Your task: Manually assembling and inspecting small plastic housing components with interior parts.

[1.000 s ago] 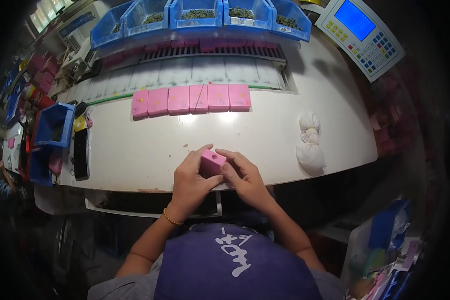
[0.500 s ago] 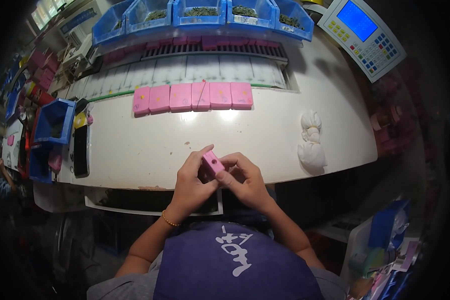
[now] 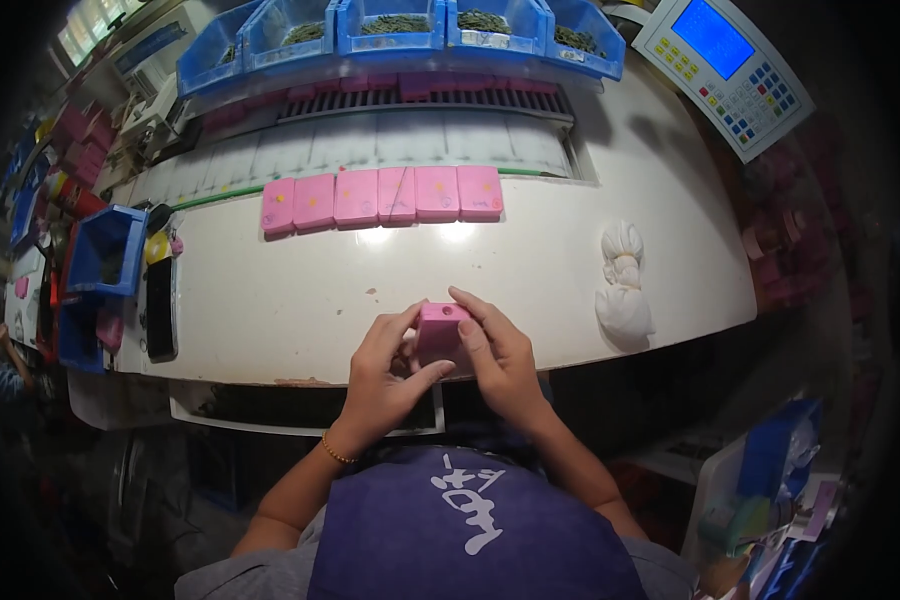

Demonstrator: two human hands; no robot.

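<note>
Between my two hands, above the front edge of the table, stands a pink rubber mould block [image 3: 442,340] with a round hole in its narrow top face. My left hand [image 3: 383,365] holds its left side, with fingers behind it and the thumb low across the front. On the block's right side, my right hand [image 3: 500,360] grips it with the thumb at the front near the top edge. Farther back, a row of several similar pink blocks [image 3: 356,198] lies flat, side by side, with small marks on them and a thin line across one.
Blue bins [image 3: 392,35] of small dark green pieces line the back. A knotted white cloth bundle [image 3: 623,285] lies at right, below a keypad device [image 3: 725,75] with a blue screen. A dark phone-like slab [image 3: 161,308] and blue bins [image 3: 110,250] are at left.
The block has been turned from a slant to upright, its holed face now level and its broad face toward me. Both hands have shifted their fingers around it.
</note>
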